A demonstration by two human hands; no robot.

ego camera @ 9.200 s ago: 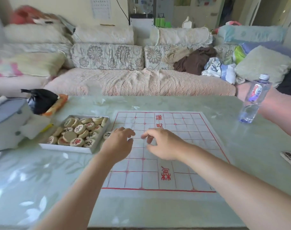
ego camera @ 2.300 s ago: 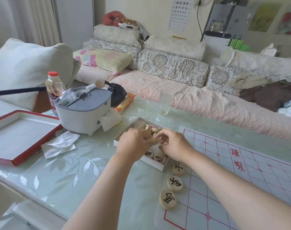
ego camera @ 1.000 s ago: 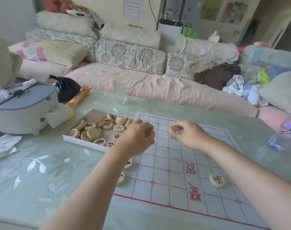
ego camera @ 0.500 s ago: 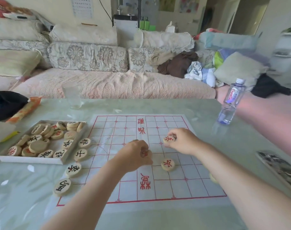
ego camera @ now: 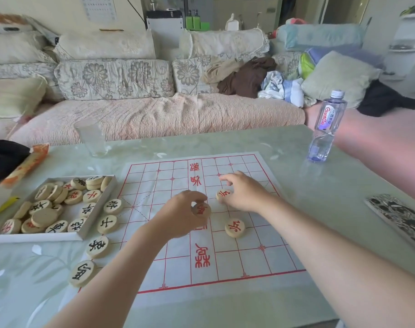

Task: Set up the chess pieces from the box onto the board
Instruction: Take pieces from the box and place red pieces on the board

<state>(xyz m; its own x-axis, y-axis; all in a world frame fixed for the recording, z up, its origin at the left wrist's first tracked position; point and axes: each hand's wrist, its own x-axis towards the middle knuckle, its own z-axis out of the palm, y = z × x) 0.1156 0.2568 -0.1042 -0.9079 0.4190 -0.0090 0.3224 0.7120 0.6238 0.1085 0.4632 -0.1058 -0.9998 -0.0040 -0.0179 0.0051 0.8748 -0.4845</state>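
Note:
A white paper board (ego camera: 168, 266) with red grid lines lies on the table. My left hand (ego camera: 178, 218) hovers over its middle, pinching a round wooden piece with a red character (ego camera: 201, 209). My right hand (ego camera: 245, 191) rests fingertips on another red-marked piece (ego camera: 223, 194) lying on the board. A third red piece (ego camera: 235, 227) sits free on the board below it. Several black-marked pieces, such as the nearest one (ego camera: 81, 272), line the board's left edge. The white box (ego camera: 36, 237) at the left holds several more pieces.
An empty glass (ego camera: 91, 138) stands beyond the board's far left corner. A water bottle (ego camera: 326, 129) stands at the far right. A patterned booklet (ego camera: 400, 216) lies at the right edge; a black bag (ego camera: 3, 159) and orange packet (ego camera: 26, 163) at the left. A sofa runs behind.
My right hand has set its red piece down on the board and its fingers are spreading. My left hand has kept its red piece and drifted slightly. The camera steadied on the board.

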